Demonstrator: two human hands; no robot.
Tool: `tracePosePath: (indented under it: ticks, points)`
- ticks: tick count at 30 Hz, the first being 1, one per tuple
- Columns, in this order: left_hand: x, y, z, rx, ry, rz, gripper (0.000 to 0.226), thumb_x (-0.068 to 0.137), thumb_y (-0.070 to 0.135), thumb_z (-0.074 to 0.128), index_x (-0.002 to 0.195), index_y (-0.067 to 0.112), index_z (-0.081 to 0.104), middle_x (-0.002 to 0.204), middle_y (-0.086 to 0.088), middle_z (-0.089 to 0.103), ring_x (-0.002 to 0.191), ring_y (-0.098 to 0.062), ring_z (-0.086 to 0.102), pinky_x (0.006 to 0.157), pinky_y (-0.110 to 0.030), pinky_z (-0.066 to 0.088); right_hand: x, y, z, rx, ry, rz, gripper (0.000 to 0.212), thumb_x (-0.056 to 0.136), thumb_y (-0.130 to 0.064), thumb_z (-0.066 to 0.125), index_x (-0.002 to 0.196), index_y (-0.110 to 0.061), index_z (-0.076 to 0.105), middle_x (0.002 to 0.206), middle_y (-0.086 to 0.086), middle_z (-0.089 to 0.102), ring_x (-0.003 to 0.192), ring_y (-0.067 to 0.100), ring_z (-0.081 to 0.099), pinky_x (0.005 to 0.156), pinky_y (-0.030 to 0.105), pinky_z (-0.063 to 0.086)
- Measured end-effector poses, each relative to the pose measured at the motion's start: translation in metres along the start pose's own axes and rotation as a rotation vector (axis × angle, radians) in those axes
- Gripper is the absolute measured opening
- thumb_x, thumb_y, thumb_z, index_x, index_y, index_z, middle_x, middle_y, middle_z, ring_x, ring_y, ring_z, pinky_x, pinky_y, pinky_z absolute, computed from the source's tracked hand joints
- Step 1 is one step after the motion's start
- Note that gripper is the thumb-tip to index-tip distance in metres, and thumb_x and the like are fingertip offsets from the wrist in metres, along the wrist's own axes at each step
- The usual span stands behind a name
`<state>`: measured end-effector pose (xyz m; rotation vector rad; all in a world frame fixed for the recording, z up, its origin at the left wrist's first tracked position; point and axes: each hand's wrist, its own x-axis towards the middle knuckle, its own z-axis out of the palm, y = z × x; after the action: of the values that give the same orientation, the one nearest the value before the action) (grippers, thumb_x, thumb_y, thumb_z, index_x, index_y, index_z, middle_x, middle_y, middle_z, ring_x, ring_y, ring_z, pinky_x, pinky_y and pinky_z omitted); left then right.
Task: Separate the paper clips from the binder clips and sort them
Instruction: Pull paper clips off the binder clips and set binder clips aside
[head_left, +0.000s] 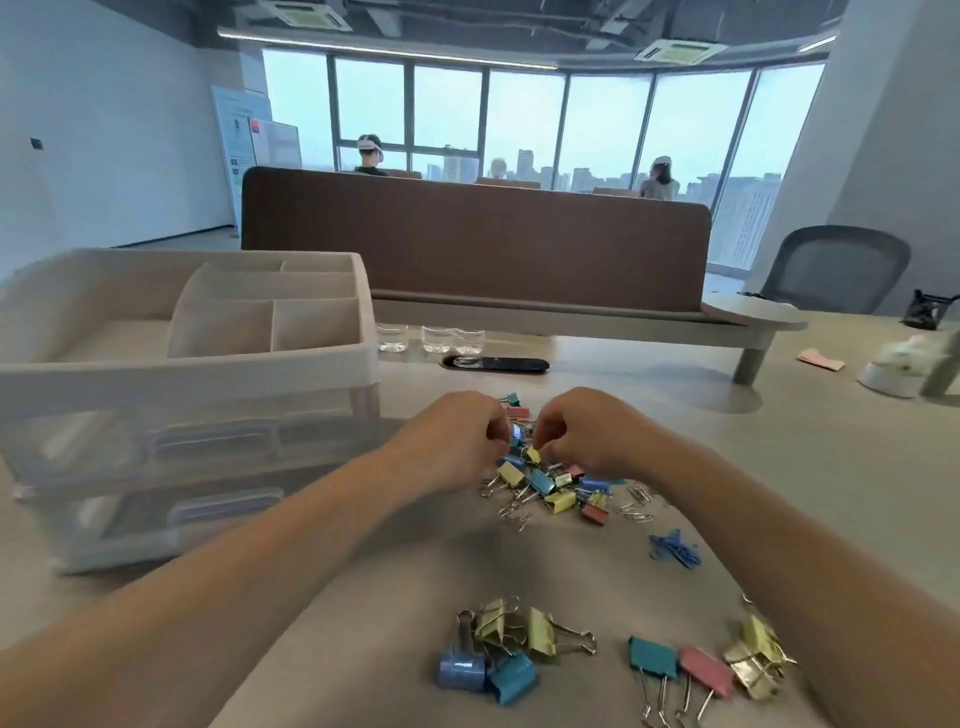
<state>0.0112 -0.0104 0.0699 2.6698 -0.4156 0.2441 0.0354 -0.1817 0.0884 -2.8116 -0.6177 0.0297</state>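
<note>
Head: right hand (587, 439) pinches yellow binder clip (533, 455).

Binder clips (540, 631): glossy painted metal, shiny wire handles. Paper clips (636, 512): bare silver wire, some blue-coated. Organizer (208, 374): matt white plastic, 2 translucent drawers (218, 441). Tabletop (779, 467): smooth, matt beige. Divider (467, 244): brown, cloth-like.

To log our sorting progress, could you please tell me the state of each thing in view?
Mixed pile of coloured clips: unsorted.
Left hand: fingers curled in the pile, grip hidden.
Right hand: pinches small yellow binder clip.
Large pastel binder clips: set apart, nearer.
Blue paper clips: grouped aside.
White plastic drawer organiser: drawers closed.
</note>
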Motion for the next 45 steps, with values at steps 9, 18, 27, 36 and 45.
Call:
tracePosePath:
  ticks: [9,18,27,36,45]
  points:
    - [0.039,-0.017,0.058,0.117,-0.122,-0.086,0.016,0.091,0.021,0.06,0.105,0.024,0.066,0.098,0.002,0.057,0.085,-0.018,0.055,0.069,-0.029,0.043,0.01,0.037,0.04,-0.111,-0.112,0.019,0.04,0.094,-0.018,0.06,0.134,-0.023,0.057,0.131,0.0,0.057,0.116,0.019,0.055,0.096,0.031,0.046]
    - [0.047,-0.017,0.077,0.182,-0.137,-0.043,0.014,0.087,0.02,0.058,0.099,0.016,0.065,0.098,-0.007,0.064,0.087,-0.026,0.061,0.07,-0.035,0.051,0.025,0.039,0.056,-0.093,-0.137,-0.038,0.032,0.091,-0.01,0.059,0.121,-0.02,0.064,0.118,0.003,0.064,0.101,0.021,0.061,0.088,0.037,0.054]
    - [0.046,-0.013,0.074,0.151,-0.071,-0.026,0.016,0.088,0.023,0.06,0.1,0.012,0.064,0.098,-0.009,0.063,0.088,-0.027,0.059,0.074,-0.037,0.05,0.022,0.041,0.055,-0.101,-0.095,-0.024,0.023,0.092,-0.014,0.064,0.114,-0.014,0.063,0.107,0.005,0.058,0.089,0.017,0.058,0.074,0.025,0.047]
    - [0.039,-0.007,0.053,-0.013,-0.014,-0.013,0.021,0.089,0.024,0.06,0.109,0.015,0.061,0.106,0.003,0.047,0.091,-0.015,0.051,0.077,-0.03,0.043,0.005,0.055,0.04,0.016,0.038,0.018,0.006,0.093,-0.019,0.058,0.095,-0.021,0.052,0.09,-0.004,0.055,0.083,0.016,0.052,0.063,0.024,0.039]
    - [0.036,0.026,0.066,0.142,-0.295,0.03,0.022,0.096,0.021,0.047,0.117,0.018,0.052,0.088,0.005,0.048,0.073,-0.013,0.047,0.055,-0.027,0.034,-0.02,0.08,0.029,0.012,0.023,0.181,0.024,0.095,-0.018,0.045,0.112,-0.022,0.062,0.108,0.0,0.061,0.082,0.013,0.054,0.06,0.025,0.04]
